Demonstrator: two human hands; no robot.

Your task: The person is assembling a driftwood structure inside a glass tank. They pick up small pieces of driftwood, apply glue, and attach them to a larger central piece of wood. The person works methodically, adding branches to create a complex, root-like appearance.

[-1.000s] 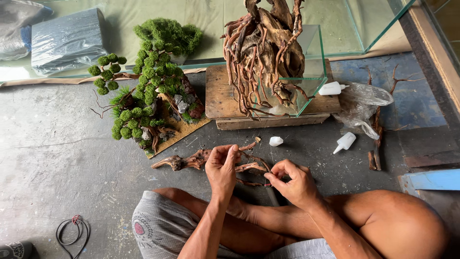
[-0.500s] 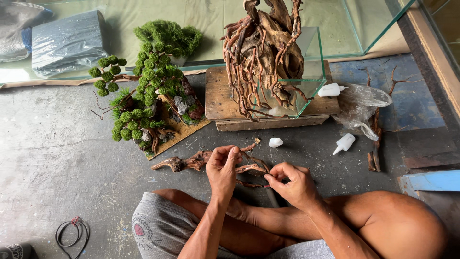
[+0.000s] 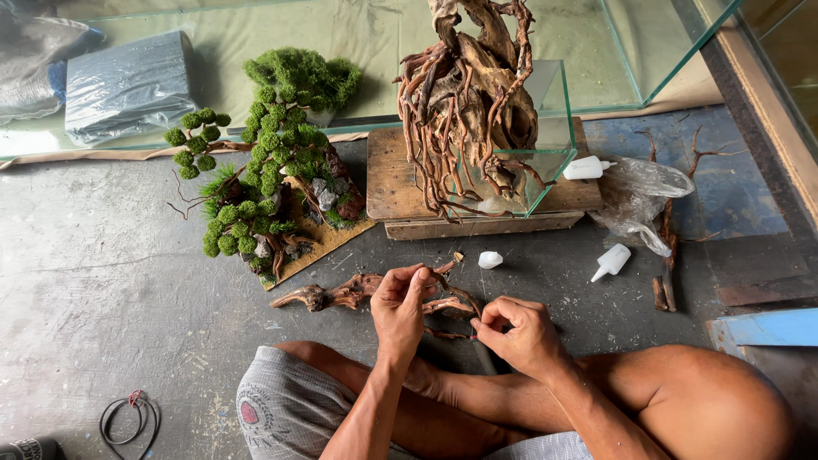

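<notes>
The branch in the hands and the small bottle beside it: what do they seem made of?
Branch: looks like dry driftwood, matt reddish-brown, gnarled and twisted. Bottle: probably plastic, smooth opaque white with a nozzle tip. The left hand and right hand pinch the branch's twigs.

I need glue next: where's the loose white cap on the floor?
In the head view the cap lies on the concrete floor, just in front of the wooden board, beyond the driftwood piece at the hands.
</notes>
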